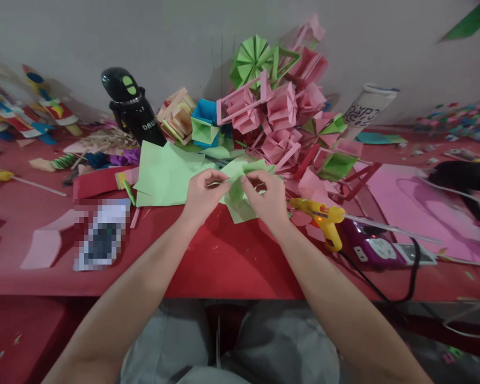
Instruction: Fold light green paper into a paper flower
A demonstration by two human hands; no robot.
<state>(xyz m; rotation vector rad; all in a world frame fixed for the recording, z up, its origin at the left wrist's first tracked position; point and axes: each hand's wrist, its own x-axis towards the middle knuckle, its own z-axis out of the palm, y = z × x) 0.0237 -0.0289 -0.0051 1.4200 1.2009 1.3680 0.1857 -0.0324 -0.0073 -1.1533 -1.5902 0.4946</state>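
Observation:
Both of my hands meet over the red table (224, 261), pinching a folded piece of light green paper (240, 200). My left hand (202, 194) grips its left edge with thumb and fingers closed. My right hand (266, 200) pinches the right side of the same piece. More light green sheets (164, 173) lie flat just left of my left hand. Behind the paper rises a heap of pink folded paper shapes (282, 120) with a green pleated fan (250, 61) on top.
A yellow glue gun (324, 218) lies right of my right hand, beside a purple power strip (378, 250) with a black cable. A black bottle (134, 109) stands at the back left. A pixelated object (102, 234) lies front left. A large pink sheet (420, 213) covers the right.

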